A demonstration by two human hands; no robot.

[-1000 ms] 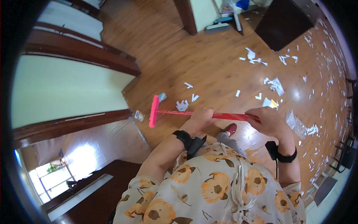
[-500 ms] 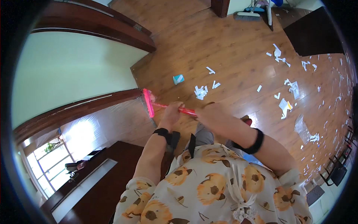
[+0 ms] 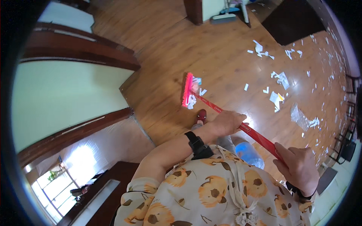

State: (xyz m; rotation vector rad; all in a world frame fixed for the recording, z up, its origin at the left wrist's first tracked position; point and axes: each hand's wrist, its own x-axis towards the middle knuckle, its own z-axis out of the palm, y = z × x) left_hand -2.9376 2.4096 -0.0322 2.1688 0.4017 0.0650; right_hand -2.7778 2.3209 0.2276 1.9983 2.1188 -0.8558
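A broom (image 3: 260, 138) with a red handle slants across the floor in front of me. My left hand (image 3: 228, 122) is closed round the middle of the handle. Higher up, close to its end, my right hand (image 3: 298, 166) grips it too. The pink broom head (image 3: 187, 90) rests on the wooden floor, left of the middle. Against its right side lie white paper scraps (image 3: 191, 101) and a small teal packet (image 3: 198, 80), both partly hidden by the head and handle.
More paper scraps (image 3: 279, 80) and a clear plastic sheet (image 3: 298, 117) litter the floor at right. Beside my legs stands a blue bag-like thing (image 3: 249, 153). A grey-bristled broom (image 3: 223, 18) leans at the far wall, near a dark panel (image 3: 293, 22). A wall corner (image 3: 121, 89) juts in at left.
The broom head has moved right from the doorway edge onto the paper scraps and teal packet. My right hand has swung right and back, my left hand right. The view has shifted.
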